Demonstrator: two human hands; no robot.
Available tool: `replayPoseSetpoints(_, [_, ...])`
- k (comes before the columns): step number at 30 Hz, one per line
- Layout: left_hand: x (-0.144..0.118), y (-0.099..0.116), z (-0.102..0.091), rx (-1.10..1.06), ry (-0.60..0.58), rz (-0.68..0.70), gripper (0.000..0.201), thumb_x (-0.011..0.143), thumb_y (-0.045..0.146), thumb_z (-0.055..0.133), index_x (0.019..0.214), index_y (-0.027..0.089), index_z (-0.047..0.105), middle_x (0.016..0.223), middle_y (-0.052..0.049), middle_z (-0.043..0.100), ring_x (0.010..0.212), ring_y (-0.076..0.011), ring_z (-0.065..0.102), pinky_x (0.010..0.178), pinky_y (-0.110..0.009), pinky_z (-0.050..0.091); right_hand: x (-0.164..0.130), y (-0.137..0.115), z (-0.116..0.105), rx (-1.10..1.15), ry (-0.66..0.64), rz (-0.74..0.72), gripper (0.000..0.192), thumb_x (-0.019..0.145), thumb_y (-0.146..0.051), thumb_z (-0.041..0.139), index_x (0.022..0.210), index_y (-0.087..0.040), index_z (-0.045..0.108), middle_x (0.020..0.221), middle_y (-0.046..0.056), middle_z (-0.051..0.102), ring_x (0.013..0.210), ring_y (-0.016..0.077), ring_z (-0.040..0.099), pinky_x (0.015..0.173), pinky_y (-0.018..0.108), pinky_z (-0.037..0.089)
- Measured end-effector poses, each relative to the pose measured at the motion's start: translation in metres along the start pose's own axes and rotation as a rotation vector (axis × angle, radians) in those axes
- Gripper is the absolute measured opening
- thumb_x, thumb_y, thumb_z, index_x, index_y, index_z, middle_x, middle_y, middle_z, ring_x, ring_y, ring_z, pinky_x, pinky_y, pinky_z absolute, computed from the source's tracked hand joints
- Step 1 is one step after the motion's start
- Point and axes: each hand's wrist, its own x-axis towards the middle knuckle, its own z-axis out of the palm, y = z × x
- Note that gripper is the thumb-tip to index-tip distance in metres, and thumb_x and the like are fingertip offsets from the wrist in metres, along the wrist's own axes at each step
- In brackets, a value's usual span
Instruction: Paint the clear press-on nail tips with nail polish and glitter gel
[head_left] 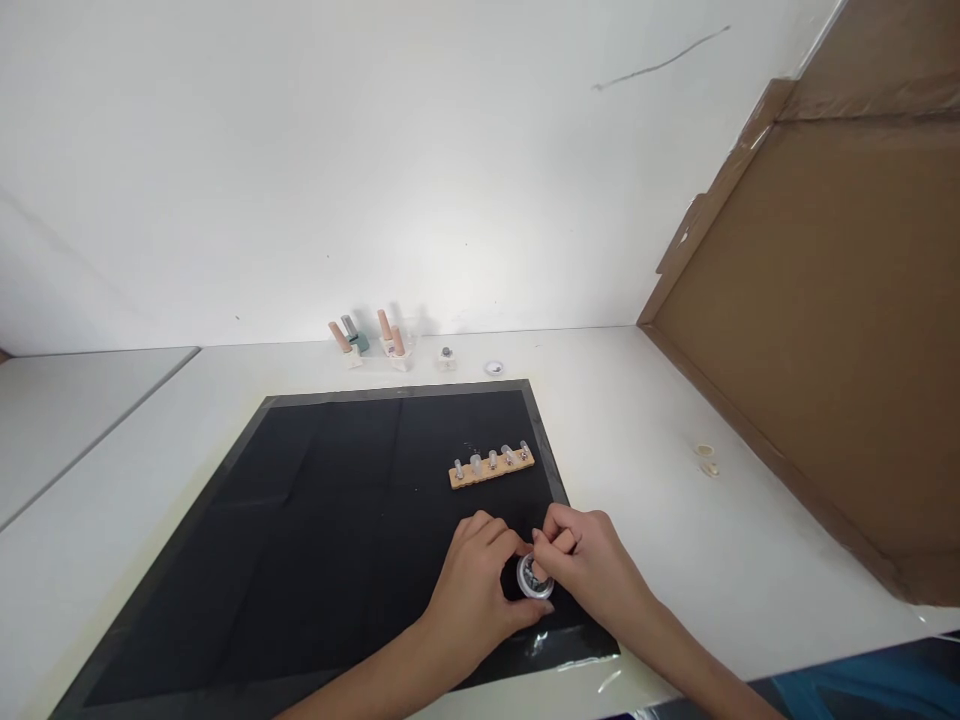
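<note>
Two hands meet over our black mat (pixel 315 520): our left hand (pixel 476 590) and right hand (pixel 592 565) both pinch a small round clear container (pixel 534 577) near its front right corner. Just beyond lies a wooden strip (pixel 491 468) carrying five clear nail tips.

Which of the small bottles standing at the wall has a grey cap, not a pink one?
The teal bottle, second from the left; the other bottles have pink caps.

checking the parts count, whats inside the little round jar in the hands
The small round jar, held between the left hand and right hand over the black mat, shows a cluster of small dark and shiny bits. Fingers cover part of it, so no count is possible.
</note>
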Motion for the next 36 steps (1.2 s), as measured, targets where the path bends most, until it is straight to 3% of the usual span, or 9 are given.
replayPoseSetpoints(8, [0.0,-0.003,0.006,0.017,0.055,0.013,0.037,0.049,0.02,0.092,0.075,0.014,0.065,0.075,-0.003,0.063,0.075,-0.0236,0.054,0.07,-0.037,0.042,0.005,0.006,0.001,0.054,-0.034,0.042,0.021,0.067,-0.019,0.051,0.051,-0.021,0.037,0.041,-0.004,0.054,0.042,0.0085,0.033,0.044,0.021,0.025])
replayPoseSetpoints(13, [-0.002,-0.002,0.007,0.011,0.085,0.025,0.034,0.049,0.016,0.089,0.071,0.016,0.064,0.072,-0.001,0.062,0.072,-0.0221,0.054,0.069,-0.035,0.042,-0.001,0.01,0.004,0.044,0.005,0.013,0.022,0.07,-0.025,0.047,0.052,-0.022,0.034,0.04,-0.007,0.037,0.043,0.0078,0.025,0.043,0.021,0.022])
replayPoseSetpoints(21, [-0.002,0.0,0.007,0.015,0.131,0.048,0.025,0.053,0.012,0.083,0.066,0.016,0.062,0.068,-0.001,0.061,0.069,-0.0208,0.055,0.067,-0.034,0.043,-0.014,0.01,0.007,-0.022,0.05,-0.119,0.027,0.074,-0.026,0.044,0.053,-0.023,0.027,0.043,-0.009,0.024,0.042,0.0071,0.02,0.04,0.022,0.017])
replayPoseSetpoints(30, [-0.003,0.0,0.007,0.024,0.158,0.073,0.022,0.056,0.012,0.08,0.063,0.017,0.059,0.066,-0.001,0.061,0.068,-0.0204,0.054,0.065,-0.033,0.043,-0.02,0.011,0.012,-0.147,0.136,-0.318,0.028,0.08,-0.02,0.04,0.057,-0.023,0.024,0.046,-0.008,0.025,0.042,0.0065,0.022,0.038,0.02,0.019])
replayPoseSetpoints(36, [-0.002,-0.002,0.01,0.025,0.183,0.087,0.018,0.066,0.016,0.075,0.061,0.017,0.058,0.065,-0.003,0.06,0.067,-0.0205,0.053,0.065,-0.034,0.042,-0.03,0.017,0.019,-0.233,0.204,-0.463,0.028,0.082,-0.017,0.041,0.061,-0.022,0.023,0.048,-0.008,0.027,0.04,0.007,0.027,0.04,0.021,0.022])
